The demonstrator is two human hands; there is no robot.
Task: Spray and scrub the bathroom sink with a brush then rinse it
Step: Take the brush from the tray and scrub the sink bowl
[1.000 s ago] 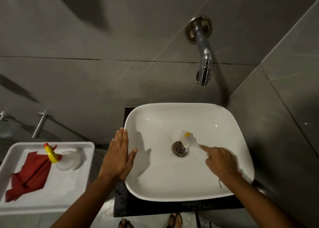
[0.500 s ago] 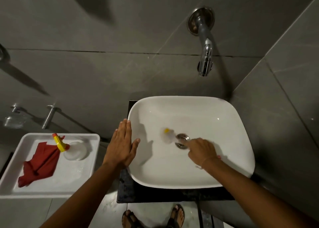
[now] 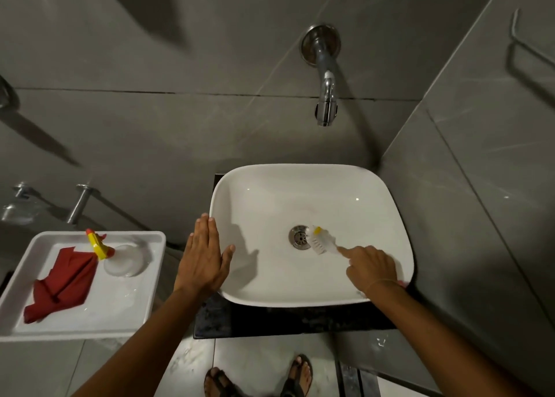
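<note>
Head view: brush (image 3: 322, 242) in right hand (image 3: 371, 266), beside drain (image 3: 300, 237)

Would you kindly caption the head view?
Right hand scrubs the sink beside its drain with a brush.

dim grey tiled walls (image 3: 180, 126), pale marbled floor (image 3: 258, 363), dark counter slab (image 3: 270, 318)

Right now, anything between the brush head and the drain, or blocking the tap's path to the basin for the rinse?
Nothing visible. The brush in the right hand already sits at the drain edge. The tap hangs over open basin; the left hand rests flat on the sink rim, off to the side.
</note>
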